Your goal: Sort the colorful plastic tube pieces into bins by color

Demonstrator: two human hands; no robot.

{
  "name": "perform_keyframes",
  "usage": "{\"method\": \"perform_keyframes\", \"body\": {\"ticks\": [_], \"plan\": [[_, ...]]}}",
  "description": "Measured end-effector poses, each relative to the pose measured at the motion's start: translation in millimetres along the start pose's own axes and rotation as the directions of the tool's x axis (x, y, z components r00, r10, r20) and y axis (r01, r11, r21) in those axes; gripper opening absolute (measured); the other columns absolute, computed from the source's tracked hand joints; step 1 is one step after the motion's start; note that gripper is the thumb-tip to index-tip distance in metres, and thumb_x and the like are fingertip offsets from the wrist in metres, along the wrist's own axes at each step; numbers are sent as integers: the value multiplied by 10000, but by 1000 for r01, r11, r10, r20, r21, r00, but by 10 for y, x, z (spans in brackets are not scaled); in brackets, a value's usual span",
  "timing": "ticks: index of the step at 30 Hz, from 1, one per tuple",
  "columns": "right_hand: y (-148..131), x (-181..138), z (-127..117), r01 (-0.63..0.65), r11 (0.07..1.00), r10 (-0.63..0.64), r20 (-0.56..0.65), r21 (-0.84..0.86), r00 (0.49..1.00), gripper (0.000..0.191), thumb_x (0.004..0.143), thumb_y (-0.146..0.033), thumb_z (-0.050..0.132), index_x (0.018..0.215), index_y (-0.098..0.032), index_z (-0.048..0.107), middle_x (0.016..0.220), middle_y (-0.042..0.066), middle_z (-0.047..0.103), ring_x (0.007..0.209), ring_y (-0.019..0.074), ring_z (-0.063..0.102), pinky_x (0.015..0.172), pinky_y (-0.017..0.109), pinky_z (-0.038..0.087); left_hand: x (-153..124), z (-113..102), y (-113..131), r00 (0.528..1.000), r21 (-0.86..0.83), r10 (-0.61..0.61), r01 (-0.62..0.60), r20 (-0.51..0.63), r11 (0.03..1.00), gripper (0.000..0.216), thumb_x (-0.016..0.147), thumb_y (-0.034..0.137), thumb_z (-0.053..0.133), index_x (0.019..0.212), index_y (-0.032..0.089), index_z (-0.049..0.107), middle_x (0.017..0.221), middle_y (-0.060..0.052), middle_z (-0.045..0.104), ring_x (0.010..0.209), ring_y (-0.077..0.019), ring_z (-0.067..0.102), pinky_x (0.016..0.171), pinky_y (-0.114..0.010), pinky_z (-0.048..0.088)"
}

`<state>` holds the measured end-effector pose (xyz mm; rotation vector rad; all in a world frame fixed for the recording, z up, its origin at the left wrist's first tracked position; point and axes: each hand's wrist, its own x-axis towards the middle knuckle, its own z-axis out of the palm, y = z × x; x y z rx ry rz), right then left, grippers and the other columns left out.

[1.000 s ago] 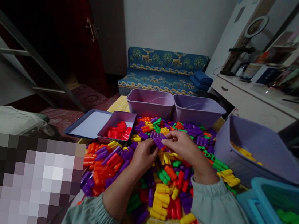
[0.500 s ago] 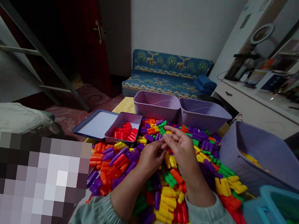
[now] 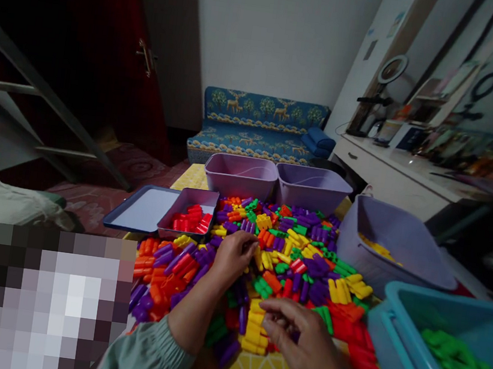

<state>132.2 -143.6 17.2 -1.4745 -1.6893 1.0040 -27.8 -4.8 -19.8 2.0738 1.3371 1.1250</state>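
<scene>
My left hand [image 3: 233, 256] is over the middle of a heap of plastic toy blocks, its fingers curled together. What they pinch, if anything, is hidden; yellow blocks [image 3: 266, 260] lie just beside the fingertips. Nearer to me, my right hand [image 3: 299, 337] hovers with thumb and forefinger apart, beside a cluster of yellow blocks [image 3: 254, 325]. I see nothing between those fingers. The heap mixes purple blocks [image 3: 318, 291], red blocks [image 3: 364, 345], green blocks [image 3: 264, 286] and orange blocks [image 3: 157, 294], many joined in rows.
Red blocks sit in a small tin [image 3: 189, 196] with its lid [image 3: 143, 210] to the left. Two lilac bins [image 3: 240, 178] stand at the back. On the right are another lilac bin [image 3: 353, 271] with yellow blocks and a blue tub [image 3: 401, 356] with green ones.
My hands were together over the heap; now they are apart. The right hand has come down towards me, while the left stays over the middle. The view has shifted somewhat to the right.
</scene>
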Motion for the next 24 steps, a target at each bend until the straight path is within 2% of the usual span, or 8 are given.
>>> {"method": "perform_keyframes", "body": {"ticks": [4,8,12,16,19,23,24], "plan": [[29,-220,-61,6,995,-9,-21,-100,1000,214,815,-250,581,959,-255,739,889,40,727,768,181,658,719,287,510,13,-8,-3,1000,29,-4,4,8,1000,163,846,211,562,892,158,709,834,-65,715,764,-173,649,685,-262,461],[87,-339,-92,-14,988,9,-35,-152,999,224,838,-256,555,968,-228,735,897,51,718,776,175,651,725,277,497,20,-15,-1,1000,53,-24,23,16,998,184,851,219,549,904,156,714,832,-62,714,757,-169,647,676,-256,462],[154,-488,-61,-47,982,48,-1,-181,999,243,853,-247,537,1009,-235,724,909,37,714,786,159,651,723,251,486,41,19,-37,999,98,-26,22,39,995,183,840,229,562,900,164,722,854,-60,721,776,-167,646,701,-250,459],[230,-720,-69,-66,976,74,33,-209,997,286,797,-148,556,1020,-216,721,924,34,718,796,144,654,719,217,481,82,47,-72,997,129,-12,3,71,992,212,828,259,552,901,160,725,875,-74,724,788,-188,646,707,-264,454],[344,-990,-136,-33,964,49,55,-264,997,292,743,-122,617,1001,-201,728,916,32,721,756,130,650,686,192,472,87,20,-67,994,113,13,-25,106,993,260,810,303,548,891,124,718,871,-105,725,784,-222,652,692,-281,452],[613,-1512,-284,-33,937,79,120,-347,990,263,767,-200,688,1026,-206,732,929,30,730,749,117,650,652,159,454,66,-21,-11,981,211,-100,64,164,975,239,753,354,621,866,167,719,765,-1,727,715,-193,653,590,-212,426],[691,-1671,-325,-51,928,100,116,-370,988,243,789,-230,688,1026,-209,734,929,29,731,763,117,653,658,153,451,47,-19,31,984,198,-83,50,160,979,229,758,376,635,850,184,720,725,32,715,695,-181,651,585,-203,432]]}}
